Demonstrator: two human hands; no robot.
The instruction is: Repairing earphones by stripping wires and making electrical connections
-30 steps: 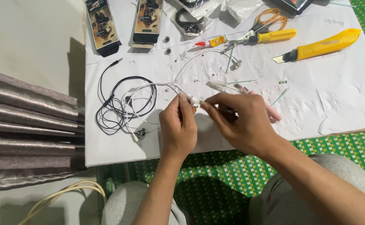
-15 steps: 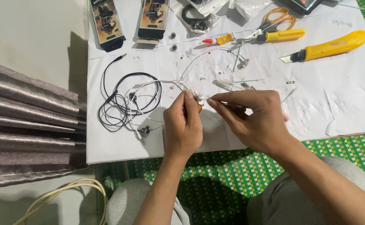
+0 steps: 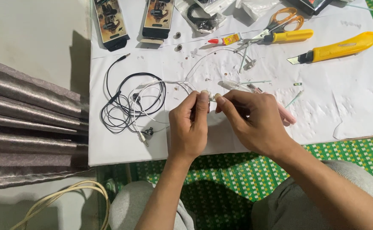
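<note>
Both hands sit as they did a moment ago — left hand (image 3: pixel 189 127) and right hand (image 3: pixel 254 123) fingers pinching the small white earbud piece (image 3: pixel 212 97), its white cable (image 3: pixel 152 87) trailing left.

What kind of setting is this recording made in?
Probably a home repair spot set up on the floor: a white sheet serves as worktop over a green woven mat, strewn with tangled earphone cables, a yellow utility knife and scissors.
</note>
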